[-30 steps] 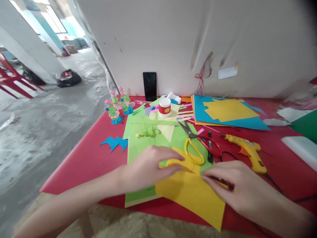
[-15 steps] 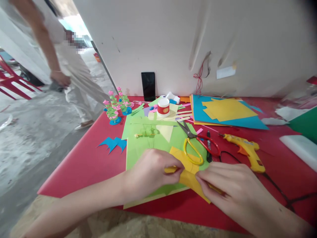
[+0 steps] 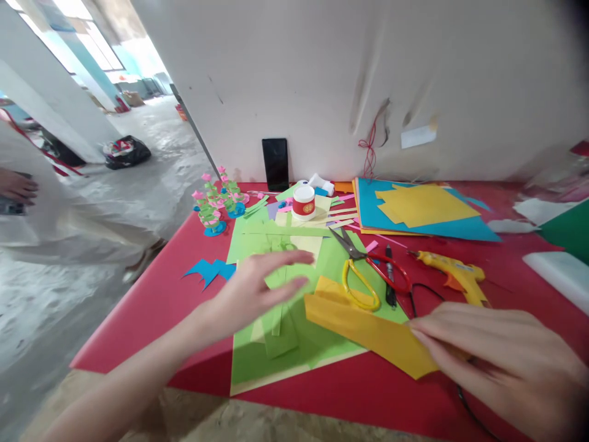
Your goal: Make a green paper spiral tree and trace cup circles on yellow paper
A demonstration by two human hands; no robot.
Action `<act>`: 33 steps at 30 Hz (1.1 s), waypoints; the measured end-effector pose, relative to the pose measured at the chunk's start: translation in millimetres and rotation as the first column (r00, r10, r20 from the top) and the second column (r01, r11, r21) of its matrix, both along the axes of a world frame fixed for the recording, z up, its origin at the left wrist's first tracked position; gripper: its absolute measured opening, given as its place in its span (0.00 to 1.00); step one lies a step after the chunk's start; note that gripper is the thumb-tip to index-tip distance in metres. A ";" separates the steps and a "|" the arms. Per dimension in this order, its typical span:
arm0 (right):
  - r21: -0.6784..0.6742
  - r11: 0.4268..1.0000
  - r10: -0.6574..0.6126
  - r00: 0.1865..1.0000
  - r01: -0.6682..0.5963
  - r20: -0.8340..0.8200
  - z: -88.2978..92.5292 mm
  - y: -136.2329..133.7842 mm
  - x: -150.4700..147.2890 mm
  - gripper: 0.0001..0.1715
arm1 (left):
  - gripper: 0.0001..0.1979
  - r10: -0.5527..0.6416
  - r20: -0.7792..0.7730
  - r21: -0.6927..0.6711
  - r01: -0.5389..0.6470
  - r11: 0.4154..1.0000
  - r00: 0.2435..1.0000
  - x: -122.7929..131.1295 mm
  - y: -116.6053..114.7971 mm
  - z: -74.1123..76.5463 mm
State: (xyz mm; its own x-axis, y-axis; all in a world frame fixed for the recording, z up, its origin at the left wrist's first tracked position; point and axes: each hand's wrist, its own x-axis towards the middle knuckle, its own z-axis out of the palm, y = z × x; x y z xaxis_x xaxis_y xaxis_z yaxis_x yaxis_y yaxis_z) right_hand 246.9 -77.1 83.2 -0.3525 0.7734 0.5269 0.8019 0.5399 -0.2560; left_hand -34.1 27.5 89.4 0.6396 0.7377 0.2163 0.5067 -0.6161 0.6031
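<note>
A folded yellow paper strip (image 3: 368,331) is pinched at its right end by my right hand (image 3: 501,356), near the front of the table. My left hand (image 3: 257,288) hangs over the green paper sheets (image 3: 317,344), its fingers apart and nothing between them. Beyond the strip lie scissors (image 3: 361,270) with one yellow and one red handle, partly over another yellow paper piece. A black pen-like tool (image 3: 389,276) rests beside the red handle. The yellow glue gun (image 3: 455,273) lies behind my right hand.
On the red table (image 3: 151,307) stand small paper flower pieces (image 3: 209,215), a red and white tub (image 3: 304,204), a black phone (image 3: 275,164) against the wall, and stacked blue and yellow paper (image 3: 426,205). Blue cutouts (image 3: 209,271) lie left. A person (image 3: 41,209) is at the far left.
My left hand has let go of the yellow paper, opened and moved left. My right hand has moved right with the strip. The person has moved toward the left edge.
</note>
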 end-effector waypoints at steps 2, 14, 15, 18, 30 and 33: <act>0.016 0.998 0.059 0.998 -0.059 0.025 5.4 5.6 -8.6 0.07 | 0.17 -0.203 0.016 0.018 0.203 0.979 0.979 14.3 -13.3 0.7; 0.022 1.000 -0.010 0.997 0.012 -0.080 4.3 20.0 -52.8 0.06 | 0.12 -0.195 -0.088 0.238 0.210 0.948 0.977 37.5 -31.1 -10.6; 0.004 1.000 -0.003 0.996 0.003 -0.092 4.2 21.0 -56.2 0.06 | 0.13 -0.200 -0.084 0.238 0.214 0.947 0.976 38.2 -31.7 -10.4; -0.041 0.999 -0.007 0.995 0.003 -0.104 7.1 23.3 -61.0 0.06 | 0.15 -0.221 -0.059 0.281 0.228 0.932 0.974 38.4 -32.9 -9.2; 0.055 0.946 -0.325 0.940 0.321 0.105 1.3 15.9 11.1 0.06 | 0.07 -0.017 0.000 0.487 0.015 0.873 1.000 -8.0 -20.4 11.9; 0.044 0.912 -0.410 0.912 0.408 0.033 4.1 12.2 8.9 0.07 | 0.06 -0.077 -0.051 0.467 0.092 0.879 0.996 -10.3 -19.3 13.2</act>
